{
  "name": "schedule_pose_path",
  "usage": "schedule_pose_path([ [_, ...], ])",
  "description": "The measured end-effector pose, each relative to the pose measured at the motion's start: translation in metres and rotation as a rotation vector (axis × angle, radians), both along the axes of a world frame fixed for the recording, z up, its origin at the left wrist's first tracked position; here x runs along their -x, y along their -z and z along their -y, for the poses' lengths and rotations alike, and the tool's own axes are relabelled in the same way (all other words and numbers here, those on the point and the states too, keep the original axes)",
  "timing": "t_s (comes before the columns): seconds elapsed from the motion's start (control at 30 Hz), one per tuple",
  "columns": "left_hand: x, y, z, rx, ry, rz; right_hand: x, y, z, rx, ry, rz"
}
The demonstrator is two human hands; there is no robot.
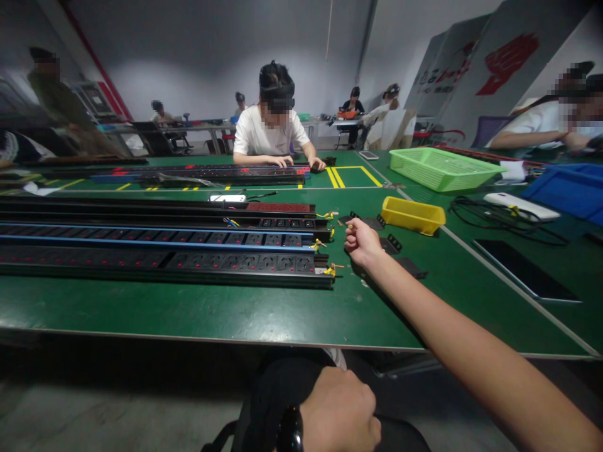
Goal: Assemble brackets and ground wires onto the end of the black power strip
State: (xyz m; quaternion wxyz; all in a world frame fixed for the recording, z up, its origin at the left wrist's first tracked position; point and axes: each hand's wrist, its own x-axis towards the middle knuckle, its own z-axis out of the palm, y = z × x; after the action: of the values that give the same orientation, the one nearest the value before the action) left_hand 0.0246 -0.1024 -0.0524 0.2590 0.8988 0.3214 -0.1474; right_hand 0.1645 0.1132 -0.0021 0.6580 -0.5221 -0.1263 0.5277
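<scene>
My right hand (363,243) reaches over the table past the ends of the power strips, fingers pinched together. A tiny brass-coloured piece (350,226) shows at the fingertips, too small to name. Close to its left, yellow-green wires (331,271) stick out of the ends of long black power strips (245,262), one of them with blue edges (155,230). Black metal brackets (391,243) lie beside and behind this hand. Low in the view, my left hand (336,411) is curled closed above my lap, a dark watch at its wrist; nothing shows in it.
A yellow bin (413,216) stands beyond my right hand, with a green basket (443,168) behind it. To the right are a tablet (525,270), a black cable (504,216), a white power bank (522,206) and a blue crate (570,191). Across the table, a person (276,135) handles other strips.
</scene>
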Motion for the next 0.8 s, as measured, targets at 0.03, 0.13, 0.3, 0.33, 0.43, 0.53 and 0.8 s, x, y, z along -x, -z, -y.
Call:
schedule_pose_path([
  [0.03,0.0000,-0.0001,0.0000,0.001,-0.001,0.003,-0.0001,0.0001,0.0000,0.000,0.000,0.001],
  [0.13,0.0001,-0.0004,0.0003,0.001,-0.006,0.005,-0.0005,0.0006,-0.0003,-0.002,-0.007,0.001],
  [0.3,0.0006,0.0008,0.0015,-0.021,-0.011,0.024,-0.0009,0.0020,-0.0013,-0.009,-0.020,0.000],
  [0.33,0.0007,0.0013,0.0016,-0.026,-0.011,0.027,-0.0008,0.0021,-0.0013,-0.011,-0.020,-0.001],
  [0.43,0.0008,0.0020,0.0017,-0.030,-0.010,0.028,-0.0002,0.0018,-0.0008,-0.011,-0.020,-0.002],
  [0.53,0.0004,0.0018,0.0012,-0.023,-0.011,0.017,0.0005,0.0009,0.0002,-0.010,-0.021,-0.005],
  [0.8,0.0002,0.0043,0.0011,-0.035,0.001,0.011,0.0014,-0.0012,0.0013,-0.022,-0.016,-0.016],
])
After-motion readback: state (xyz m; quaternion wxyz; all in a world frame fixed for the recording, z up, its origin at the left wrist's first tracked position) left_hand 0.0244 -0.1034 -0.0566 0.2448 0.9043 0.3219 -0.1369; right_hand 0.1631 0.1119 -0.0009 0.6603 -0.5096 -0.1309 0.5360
